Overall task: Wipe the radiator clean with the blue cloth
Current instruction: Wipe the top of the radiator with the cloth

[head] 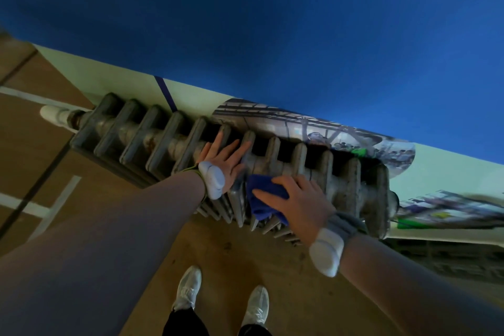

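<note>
Radiator (300,169) dull grey, rust-mottled, fins grimy. Cloth (261,199) deep blue. Wall (245,22) saturated blue above, pale cream band (122,82) below with one dark blue stripe (166,93). Floor (234,248) ochre-brown, white lines. Sneakers (188,289) white; wrist bands (327,251) white.

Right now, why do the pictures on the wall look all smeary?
Head view: the posters at the right edge are streaked with motion blur and bent by the wide lens; the radiator, blue cloth and both hands look sharper; the light is dim.
</note>
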{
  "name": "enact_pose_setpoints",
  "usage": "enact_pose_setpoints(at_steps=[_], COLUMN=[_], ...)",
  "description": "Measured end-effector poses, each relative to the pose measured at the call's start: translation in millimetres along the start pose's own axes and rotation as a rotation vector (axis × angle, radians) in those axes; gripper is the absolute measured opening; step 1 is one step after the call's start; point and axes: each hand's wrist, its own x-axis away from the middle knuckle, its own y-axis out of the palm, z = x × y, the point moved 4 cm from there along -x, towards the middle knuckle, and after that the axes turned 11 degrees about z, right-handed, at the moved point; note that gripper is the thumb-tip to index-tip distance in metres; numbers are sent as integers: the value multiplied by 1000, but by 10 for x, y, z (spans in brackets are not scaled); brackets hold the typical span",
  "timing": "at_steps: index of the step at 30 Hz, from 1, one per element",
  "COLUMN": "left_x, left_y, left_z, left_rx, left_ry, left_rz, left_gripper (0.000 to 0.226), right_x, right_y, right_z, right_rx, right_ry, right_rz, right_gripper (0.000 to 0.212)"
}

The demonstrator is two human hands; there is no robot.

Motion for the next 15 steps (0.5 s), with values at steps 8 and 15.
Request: enact_pose_setpoints(at_steps=[8, 15], left_x=[8, -1], left_y=[-21, -6], left_z=[-2, -1], left_rx=[-3, -40], left_ry=[5, -9], left_rz=[-40, -57], left_gripper=[55, 56], right_x=[-850, -385], right_y=[-73, -10], right_z=[661, 410], right_rx=[163, 106], right_ry=[78, 55], right_rz=[-11, -16], right_gripper=[61, 67])
